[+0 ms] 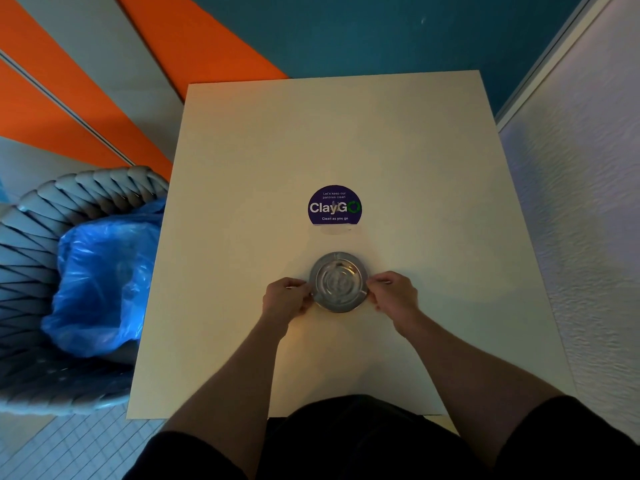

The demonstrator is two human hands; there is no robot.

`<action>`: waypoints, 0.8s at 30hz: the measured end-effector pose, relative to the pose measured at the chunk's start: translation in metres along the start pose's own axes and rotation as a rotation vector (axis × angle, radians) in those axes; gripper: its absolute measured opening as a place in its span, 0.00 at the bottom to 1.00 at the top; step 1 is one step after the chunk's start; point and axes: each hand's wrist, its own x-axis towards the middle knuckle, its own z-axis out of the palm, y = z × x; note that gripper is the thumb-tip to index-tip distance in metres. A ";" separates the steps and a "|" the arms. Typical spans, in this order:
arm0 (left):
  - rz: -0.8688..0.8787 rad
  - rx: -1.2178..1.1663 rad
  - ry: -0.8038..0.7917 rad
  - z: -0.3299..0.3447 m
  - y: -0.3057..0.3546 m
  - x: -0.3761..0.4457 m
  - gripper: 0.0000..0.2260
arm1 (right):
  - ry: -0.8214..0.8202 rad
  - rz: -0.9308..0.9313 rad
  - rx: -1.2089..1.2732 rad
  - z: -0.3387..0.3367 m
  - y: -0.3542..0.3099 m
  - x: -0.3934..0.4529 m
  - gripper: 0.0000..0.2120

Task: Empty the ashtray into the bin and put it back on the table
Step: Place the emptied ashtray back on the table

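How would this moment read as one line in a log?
left hand: gripping ashtray rim | right hand: gripping opposite rim | ashtray: on table | bin: at table's left

The single head view looks steeply down from above the person's chest onto a pale square table (346,140), near enough that both forearms run up from the bottom edge to mid-frame. It faces forward toward the far table edge, with wide-angle bending at the borders (the white wall (588,202) on the right leans inward). A bin (52,216) with a blue liner sits at the left margin.
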 end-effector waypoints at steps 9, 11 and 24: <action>-0.020 0.012 -0.046 0.000 0.002 -0.007 0.05 | -0.013 0.031 -0.020 -0.001 0.002 -0.006 0.02; -0.014 0.044 -0.041 0.001 0.003 -0.007 0.05 | -0.018 0.025 -0.033 0.000 0.003 -0.005 0.02; 0.002 0.076 0.025 0.006 0.021 0.002 0.05 | -0.024 0.008 -0.016 0.002 -0.008 0.008 0.06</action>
